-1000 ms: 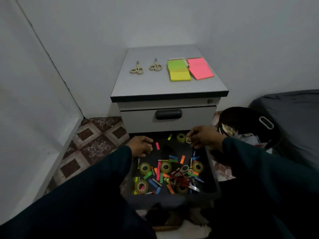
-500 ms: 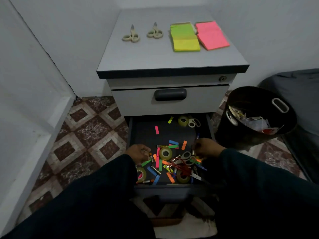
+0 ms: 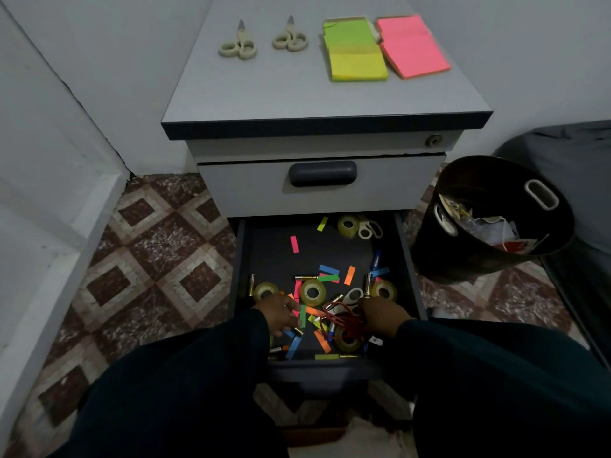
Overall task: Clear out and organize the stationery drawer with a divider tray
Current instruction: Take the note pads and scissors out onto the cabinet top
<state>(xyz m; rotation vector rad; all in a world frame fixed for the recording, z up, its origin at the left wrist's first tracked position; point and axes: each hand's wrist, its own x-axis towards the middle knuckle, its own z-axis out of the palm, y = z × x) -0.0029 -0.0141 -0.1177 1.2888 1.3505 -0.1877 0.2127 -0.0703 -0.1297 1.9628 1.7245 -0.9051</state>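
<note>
Right hand [image 3: 380, 317] touches looped red cord [image 3: 340, 320] among glossy tape rolls [image 3: 312, 292].

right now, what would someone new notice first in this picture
The open bottom drawer draws the eye first: bright paper strips, tape rolls and a tangled red cord litter its dark floor, with the left hand and right hand reaching into the near end. On the cabinet top, two scissors lie beside a green-yellow sticky pad and a pink sticky pad. A black bin with rubbish stands to the right.
</note>
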